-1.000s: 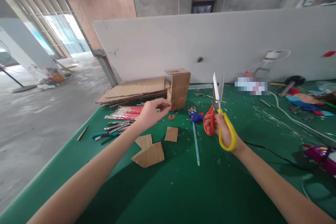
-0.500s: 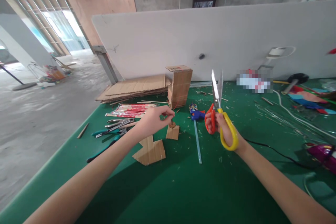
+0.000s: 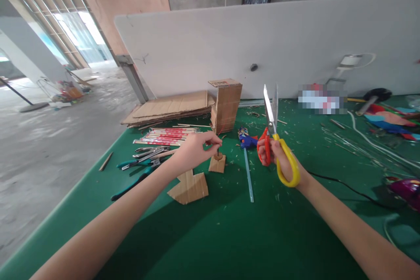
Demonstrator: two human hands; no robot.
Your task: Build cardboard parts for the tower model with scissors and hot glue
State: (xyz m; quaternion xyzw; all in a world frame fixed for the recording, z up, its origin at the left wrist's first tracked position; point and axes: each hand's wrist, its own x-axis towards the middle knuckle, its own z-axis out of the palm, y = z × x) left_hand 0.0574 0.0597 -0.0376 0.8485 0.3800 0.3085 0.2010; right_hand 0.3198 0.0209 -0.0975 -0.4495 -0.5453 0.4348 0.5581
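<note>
My right hand (image 3: 278, 157) grips scissors (image 3: 275, 140) with one red and one yellow handle, blades pointing up and nearly closed. My left hand (image 3: 195, 151) pinches a thin stick with a small round cardboard disc (image 3: 218, 156) at its lower end, held just above a small cardboard square (image 3: 217, 164) on the green table (image 3: 229, 236). A larger notched cardboard piece (image 3: 189, 188) lies just in front of my left wrist. A folded cardboard box (image 3: 226, 105) stands behind the disc.
Flat cardboard sheets (image 3: 170, 107), a bundle of red-and-white sticks (image 3: 167, 136) and pliers (image 3: 144, 162) lie at the left. A blue glue gun (image 3: 246, 140) with a clear glue stick (image 3: 248, 175) lies between my hands. A black cable (image 3: 344, 188), a purple tool (image 3: 405, 190), and a white partition (image 3: 295, 48) stand behind.
My left hand has brought the stick and disc down and slightly right, over the small cardboard square. My right hand holds the scissors in nearly the same pose.
</note>
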